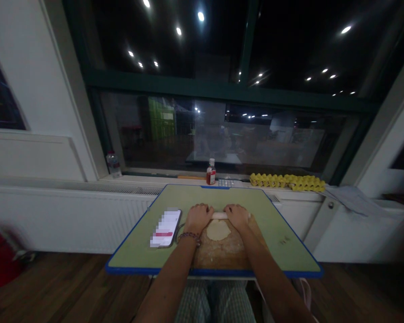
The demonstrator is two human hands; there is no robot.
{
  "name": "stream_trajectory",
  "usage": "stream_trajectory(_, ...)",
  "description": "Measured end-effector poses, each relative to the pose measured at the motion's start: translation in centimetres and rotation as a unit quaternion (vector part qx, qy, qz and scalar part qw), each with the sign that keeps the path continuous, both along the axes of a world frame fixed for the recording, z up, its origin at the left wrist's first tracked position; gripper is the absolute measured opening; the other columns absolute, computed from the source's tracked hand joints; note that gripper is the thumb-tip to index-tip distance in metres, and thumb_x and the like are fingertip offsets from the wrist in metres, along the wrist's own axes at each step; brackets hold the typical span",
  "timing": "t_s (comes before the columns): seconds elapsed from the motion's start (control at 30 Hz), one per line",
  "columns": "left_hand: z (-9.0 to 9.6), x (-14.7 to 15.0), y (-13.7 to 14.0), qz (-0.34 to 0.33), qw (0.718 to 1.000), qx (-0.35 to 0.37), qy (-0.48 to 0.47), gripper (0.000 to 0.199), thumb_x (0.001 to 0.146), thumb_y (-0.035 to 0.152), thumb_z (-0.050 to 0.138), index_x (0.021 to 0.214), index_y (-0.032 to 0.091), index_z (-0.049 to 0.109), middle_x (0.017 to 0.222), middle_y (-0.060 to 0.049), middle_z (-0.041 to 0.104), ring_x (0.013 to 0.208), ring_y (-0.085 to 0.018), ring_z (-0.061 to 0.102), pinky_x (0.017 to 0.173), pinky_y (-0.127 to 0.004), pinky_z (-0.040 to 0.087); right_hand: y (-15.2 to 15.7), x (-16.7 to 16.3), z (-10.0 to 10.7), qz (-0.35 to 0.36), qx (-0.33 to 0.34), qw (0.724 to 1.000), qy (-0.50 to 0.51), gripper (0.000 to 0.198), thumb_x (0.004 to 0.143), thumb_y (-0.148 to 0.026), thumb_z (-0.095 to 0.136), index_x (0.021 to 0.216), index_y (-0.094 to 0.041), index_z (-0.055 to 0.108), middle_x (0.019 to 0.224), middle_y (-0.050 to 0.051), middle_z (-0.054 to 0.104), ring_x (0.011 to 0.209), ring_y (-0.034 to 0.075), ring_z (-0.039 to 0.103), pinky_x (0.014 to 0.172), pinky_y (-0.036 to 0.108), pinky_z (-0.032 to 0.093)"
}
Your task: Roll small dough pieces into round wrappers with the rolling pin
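Note:
A pale rolling pin [219, 216] lies crosswise at the far edge of a flattened, roughly round sheet of dough [218, 230]. My left hand [199, 217] is closed over the pin's left part, a beaded bracelet on its wrist. Over the right part, my right hand [237, 215] is wrapped in the same way. Only the pin's middle shows plainly between the two hands. Beneath the dough is a wooden board [222, 259] with whitish patches that look like flour.
The green table [284, 251] has a blue rim. A lit phone [166, 229] lies left of the board. On the sill beyond stand a small bottle of reddish liquid [211, 172], a clear bottle [113, 165] and yellow egg cartons [286, 181].

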State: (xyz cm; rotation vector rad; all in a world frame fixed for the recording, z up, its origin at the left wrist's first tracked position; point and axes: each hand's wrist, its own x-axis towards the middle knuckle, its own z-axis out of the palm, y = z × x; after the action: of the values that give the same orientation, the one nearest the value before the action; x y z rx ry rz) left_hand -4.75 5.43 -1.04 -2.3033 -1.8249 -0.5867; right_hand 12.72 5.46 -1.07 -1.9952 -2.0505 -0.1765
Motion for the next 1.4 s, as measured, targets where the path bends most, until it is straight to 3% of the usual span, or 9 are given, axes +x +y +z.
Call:
stream_trajectory(0.6,-0.1,-0.1,0.1,-0.002,1.0,-0.014,-0.013,0.039,0.095,0.034,0.037,0.087,0.015,0.07,0.092,-0.01,0.071,0.088,-0.02,0.065,0.082,-0.03,0.044,0.0,0.1,-0.1,0.005,0.012,1.0,0.02,0.037,0.094,-0.034,0.037,0.097,-0.025,0.073,0.097,0.006,0.073,0.09,0.018,0.066,0.077,0.026,0.041)
stream_trajectory(1.4,0.3,-0.1,0.0,-0.006,1.0,-0.007,0.003,0.038,0.095,0.031,0.036,0.088,0.015,0.069,0.093,-0.01,0.071,0.09,-0.022,0.065,0.081,-0.032,0.045,0.5,0.0,0.0,0.003,-0.03,0.999,0.012,0.038,0.094,-0.032,0.037,0.1,-0.021,0.072,0.101,0.008,0.073,0.092,0.017,0.065,0.078,0.023,0.041)
